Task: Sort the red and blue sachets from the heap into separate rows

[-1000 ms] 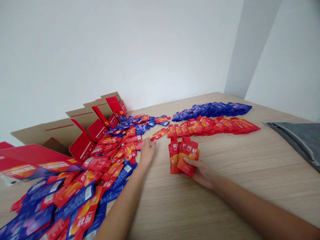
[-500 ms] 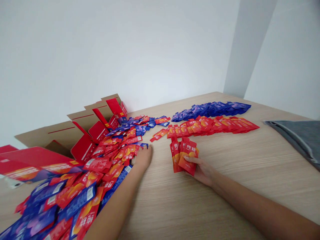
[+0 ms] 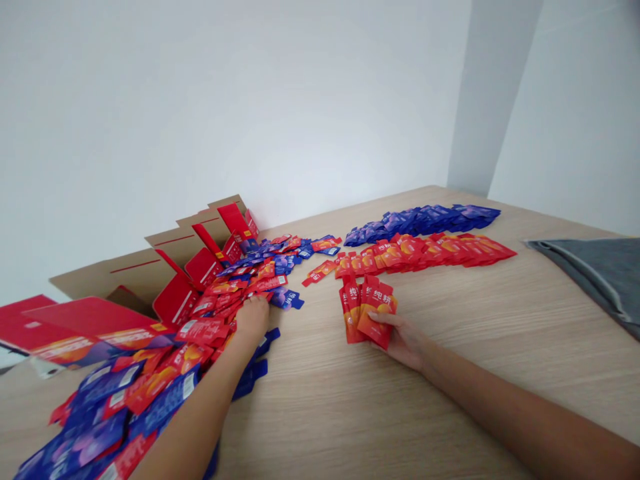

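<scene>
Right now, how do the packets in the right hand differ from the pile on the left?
The held packets show only red and orange; the pile mixes red and blue.
The held packets are fanned in the right hand; the pile lies jumbled, with the left hand at it.
The held packets are few; the pile is far bigger.
Both include flat red packets with orange printing.

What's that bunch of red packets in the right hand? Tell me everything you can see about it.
The bunch of red packets is a small, overlapping fan of flat pouches that look like glossy, flexible film. They are red with orange areas and white characters, and narrow tabs point upward. The right hand pinches the fan at its lower right, thumb across the front packet. It shows above bare table; whether it touches the wood, or how many packets it holds, I can't tell.
</scene>
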Tool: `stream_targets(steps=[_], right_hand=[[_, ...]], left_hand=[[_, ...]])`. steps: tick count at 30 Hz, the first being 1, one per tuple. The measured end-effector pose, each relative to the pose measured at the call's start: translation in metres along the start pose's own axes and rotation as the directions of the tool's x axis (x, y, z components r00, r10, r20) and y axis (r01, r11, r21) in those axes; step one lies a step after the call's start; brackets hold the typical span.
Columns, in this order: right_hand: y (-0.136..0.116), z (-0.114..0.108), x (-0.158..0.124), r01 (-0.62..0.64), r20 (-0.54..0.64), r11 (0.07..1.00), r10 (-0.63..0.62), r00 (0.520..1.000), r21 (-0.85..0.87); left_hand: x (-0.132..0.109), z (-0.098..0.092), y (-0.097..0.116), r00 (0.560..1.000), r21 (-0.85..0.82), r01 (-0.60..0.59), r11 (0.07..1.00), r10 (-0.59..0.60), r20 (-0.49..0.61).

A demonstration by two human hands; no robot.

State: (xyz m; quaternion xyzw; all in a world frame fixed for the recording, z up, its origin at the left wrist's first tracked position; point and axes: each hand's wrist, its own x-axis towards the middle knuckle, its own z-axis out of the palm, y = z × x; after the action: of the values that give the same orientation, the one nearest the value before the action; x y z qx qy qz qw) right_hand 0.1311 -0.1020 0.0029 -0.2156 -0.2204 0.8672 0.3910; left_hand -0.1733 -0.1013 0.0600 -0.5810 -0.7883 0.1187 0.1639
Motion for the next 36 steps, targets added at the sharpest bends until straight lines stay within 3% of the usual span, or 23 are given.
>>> stream_targets(steps=[4,6,8,11,15,18,22,26,30,33,36], right_hand=[[0.000,0.000,0.001,0.027,0.027,1.000,-0.027,0.999,0.001],[0.000,0.000,0.002,0.035,0.029,0.999,-0.036,0.999,0.017],[-0.001,0.000,0.001,0.028,0.010,0.999,-0.028,1.000,0.032],[-0.002,-0.001,0.000,0.030,-0.016,0.999,-0.029,0.999,0.040],[-0.004,0.001,-0.004,0.086,-0.007,0.996,-0.085,0.996,0.022],[-0.008,0.002,-0.005,0.138,0.004,0.990,-0.138,0.990,-0.026],[-0.010,0.003,-0.003,0.147,0.033,0.987,-0.145,0.989,-0.069],[-0.008,0.002,0.000,0.234,-0.028,0.969,-0.237,0.971,-0.073],[-0.007,-0.001,-0.002,0.337,-0.046,0.915,-0.355,0.934,-0.220],[-0.010,-0.005,-0.002,0.404,0.067,0.788,-0.423,0.904,-0.464],[-0.011,-0.009,0.000,0.482,0.164,0.627,-0.496,0.853,-0.611]], left_hand=[[0.002,-0.027,-0.015,0.992,-0.145,0.098,0.985,-0.109,-0.066],[-0.003,-0.039,-0.008,0.978,-0.321,0.103,0.941,-0.154,-0.137],[-0.011,-0.046,0.012,0.970,-0.510,0.034,0.859,-0.151,-0.190],[-0.029,-0.046,0.059,0.970,-0.752,-0.118,0.649,-0.085,-0.226],[-0.050,-0.039,0.120,0.966,-0.946,-0.239,0.218,-0.047,-0.255],[-0.057,-0.033,0.145,0.975,-0.975,-0.220,-0.026,-0.036,-0.219],[-0.058,-0.024,0.153,0.978,-0.957,-0.203,-0.208,0.009,-0.209],[-0.058,-0.023,0.149,0.969,-0.932,-0.208,-0.296,0.071,-0.238],[-0.064,-0.033,0.149,0.949,-0.851,-0.247,-0.464,0.064,-0.310],[-0.068,-0.033,0.155,0.951,-0.853,-0.215,-0.476,0.097,-0.294],[-0.068,-0.022,0.165,0.970,-0.879,-0.118,-0.462,0.134,-0.201]])
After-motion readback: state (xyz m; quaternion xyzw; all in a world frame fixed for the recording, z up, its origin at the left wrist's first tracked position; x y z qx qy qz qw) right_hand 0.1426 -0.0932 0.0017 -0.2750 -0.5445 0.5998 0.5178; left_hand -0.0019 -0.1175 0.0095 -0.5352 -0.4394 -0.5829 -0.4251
